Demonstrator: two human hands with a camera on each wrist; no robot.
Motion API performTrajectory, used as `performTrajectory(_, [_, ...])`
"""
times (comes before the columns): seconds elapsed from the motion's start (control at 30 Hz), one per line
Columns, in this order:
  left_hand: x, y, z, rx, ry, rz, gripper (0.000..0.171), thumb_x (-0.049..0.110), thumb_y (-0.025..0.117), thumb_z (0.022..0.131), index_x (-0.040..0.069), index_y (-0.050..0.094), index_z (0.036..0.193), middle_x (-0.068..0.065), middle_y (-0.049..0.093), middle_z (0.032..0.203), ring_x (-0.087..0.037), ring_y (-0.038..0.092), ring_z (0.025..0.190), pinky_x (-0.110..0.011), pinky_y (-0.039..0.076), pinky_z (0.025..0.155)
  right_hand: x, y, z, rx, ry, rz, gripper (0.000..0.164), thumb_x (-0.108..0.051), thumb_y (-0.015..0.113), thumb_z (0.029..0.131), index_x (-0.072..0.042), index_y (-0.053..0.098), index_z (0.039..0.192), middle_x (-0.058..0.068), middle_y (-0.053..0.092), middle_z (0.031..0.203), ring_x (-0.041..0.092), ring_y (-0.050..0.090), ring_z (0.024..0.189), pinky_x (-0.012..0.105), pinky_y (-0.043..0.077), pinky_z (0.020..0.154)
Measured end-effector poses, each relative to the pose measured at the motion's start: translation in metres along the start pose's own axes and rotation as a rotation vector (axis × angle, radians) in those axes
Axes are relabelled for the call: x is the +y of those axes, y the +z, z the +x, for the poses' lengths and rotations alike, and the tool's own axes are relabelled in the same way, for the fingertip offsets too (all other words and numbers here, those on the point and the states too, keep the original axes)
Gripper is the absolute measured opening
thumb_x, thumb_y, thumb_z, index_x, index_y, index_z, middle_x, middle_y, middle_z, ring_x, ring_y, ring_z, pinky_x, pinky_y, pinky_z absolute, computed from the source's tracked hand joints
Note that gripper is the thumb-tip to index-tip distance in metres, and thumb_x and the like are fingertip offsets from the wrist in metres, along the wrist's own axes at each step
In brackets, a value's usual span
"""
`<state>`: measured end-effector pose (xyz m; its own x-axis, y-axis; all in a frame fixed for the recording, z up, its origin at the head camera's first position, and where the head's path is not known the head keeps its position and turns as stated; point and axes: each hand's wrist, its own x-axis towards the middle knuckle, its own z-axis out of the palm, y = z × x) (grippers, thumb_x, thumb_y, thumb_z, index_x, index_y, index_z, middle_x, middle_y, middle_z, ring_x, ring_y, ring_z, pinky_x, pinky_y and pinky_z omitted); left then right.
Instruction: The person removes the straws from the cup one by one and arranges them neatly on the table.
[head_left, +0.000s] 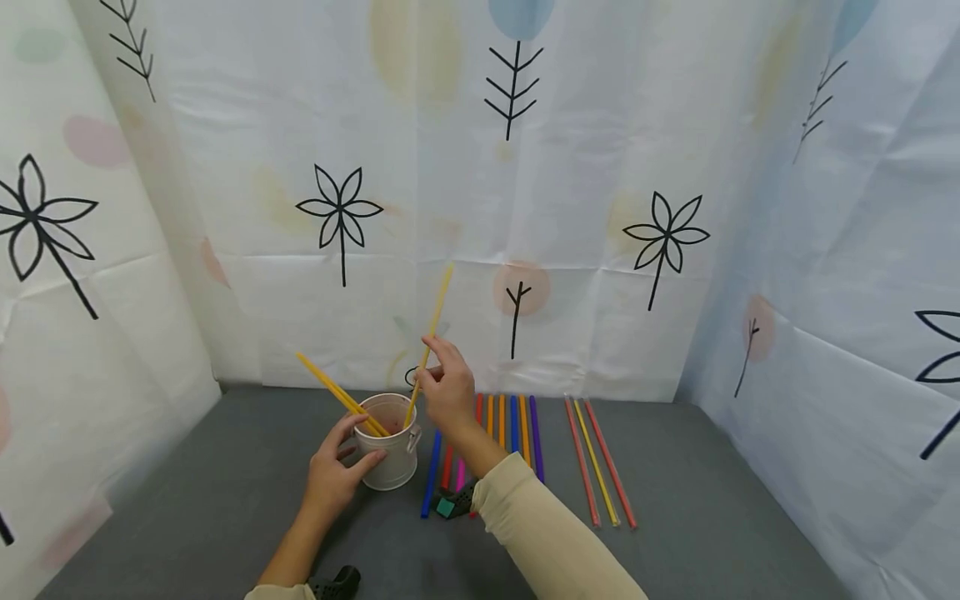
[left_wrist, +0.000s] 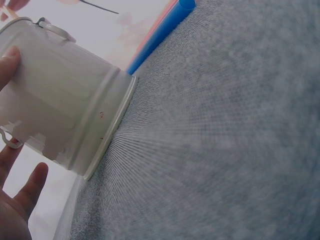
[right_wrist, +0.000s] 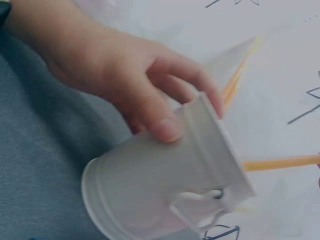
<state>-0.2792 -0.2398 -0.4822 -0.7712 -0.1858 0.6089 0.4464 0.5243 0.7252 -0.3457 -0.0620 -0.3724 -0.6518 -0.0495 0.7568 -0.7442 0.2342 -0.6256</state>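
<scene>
A small white metal bucket (head_left: pixel 392 460) with little side handles stands upright on the grey table. My left hand (head_left: pixel 333 472) holds it around the rim and side, the thumb (left_wrist: pixel 8 66) pressing its wall. Inside lean yellow straws (head_left: pixel 330 382), their tops sticking out to the left. Above the bucket's right side, my right hand (head_left: pixel 450 392) pinches another yellow straw (head_left: pixel 442 297) between thumb and fingers. That straw stands nearly upright, its lower end inside the bucket's mouth. In the right wrist view, the left fingers hook over the rim.
Right of the bucket lies a row of coloured straws, among them a blue straw (head_left: pixel 431 475) and a purple straw (head_left: pixel 536 437), partly hidden by the right forearm. Farther right lie two red straws (head_left: pixel 611 462) and a yellow straw (head_left: pixel 596 461). Patterned cloth (head_left: pixel 577 333) hangs behind.
</scene>
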Motion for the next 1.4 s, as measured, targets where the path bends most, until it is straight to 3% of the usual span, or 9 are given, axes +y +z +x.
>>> performTrajectory(0.27, [0.0, -0.001, -0.001, -0.01, -0.018, 0.002, 0.061, 0.017, 0.084, 0.077, 0.011, 0.055, 0.13, -0.02, 0.045, 0.144, -0.04, 0.052, 0.119, -0.058, 0.049, 0.09, -0.006, -0.02, 0.01, 0.035, 0.102, 0.067, 0.05, 0.005, 0.066, 0.086, -0.013, 0.06, 0.132, 0.003, 0.062, 0.121, 0.016, 0.068, 0.072, 0.022, 0.049, 0.053])
performTrajectory(0.53, [0.0, -0.001, -0.001, -0.004, -0.017, -0.016, 0.059, 0.015, 0.084, 0.077, 0.011, 0.056, 0.13, -0.02, 0.046, 0.143, -0.038, 0.053, 0.118, -0.056, 0.049, 0.09, 0.006, -0.048, 0.013, 0.049, 0.142, 0.133, 0.052, 0.007, 0.063, 0.089, -0.014, 0.056, 0.137, 0.006, 0.058, 0.126, 0.028, 0.069, 0.075, 0.028, 0.055, 0.062])
performTrajectory(0.73, [0.0, -0.001, -0.001, -0.001, -0.004, -0.017, 0.059, 0.013, 0.084, 0.077, 0.01, 0.056, 0.129, -0.02, 0.047, 0.142, -0.037, 0.054, 0.116, -0.057, 0.05, 0.089, 0.023, -0.078, 0.015, 0.045, 0.177, 0.102, 0.054, 0.007, 0.062, 0.09, -0.016, 0.054, 0.138, 0.016, 0.058, 0.123, 0.026, 0.068, 0.074, 0.032, 0.058, 0.065])
performTrajectory(0.93, [0.001, 0.0, -0.001, 0.003, 0.001, -0.011, 0.059, 0.012, 0.084, 0.076, 0.011, 0.056, 0.129, -0.019, 0.048, 0.141, -0.036, 0.054, 0.116, -0.056, 0.05, 0.089, 0.035, -0.109, 0.016, 0.077, 0.215, 0.053, 0.052, 0.006, 0.063, 0.09, -0.014, 0.055, 0.138, 0.015, 0.06, 0.117, 0.03, 0.067, 0.073, 0.044, 0.058, 0.067])
performTrajectory(1.1, [0.001, 0.0, -0.001, -0.001, -0.004, -0.007, 0.06, 0.013, 0.084, 0.077, 0.01, 0.055, 0.129, -0.02, 0.047, 0.143, -0.038, 0.054, 0.117, -0.057, 0.049, 0.09, 0.044, -0.137, 0.016, 0.126, 0.228, 0.013, 0.048, 0.006, 0.062, 0.09, -0.01, 0.056, 0.136, 0.017, 0.061, 0.113, 0.026, 0.067, 0.074, 0.041, 0.058, 0.066])
performTrajectory(1.4, [-0.001, 0.0, -0.001, -0.003, -0.007, -0.014, 0.06, 0.013, 0.084, 0.077, 0.011, 0.055, 0.13, -0.02, 0.046, 0.144, -0.038, 0.053, 0.118, -0.058, 0.049, 0.09, 0.064, -0.186, 0.008, 0.177, 0.269, -0.095, 0.047, 0.001, 0.065, 0.09, -0.01, 0.057, 0.135, 0.017, 0.063, 0.108, 0.01, 0.062, 0.073, 0.019, 0.053, 0.06])
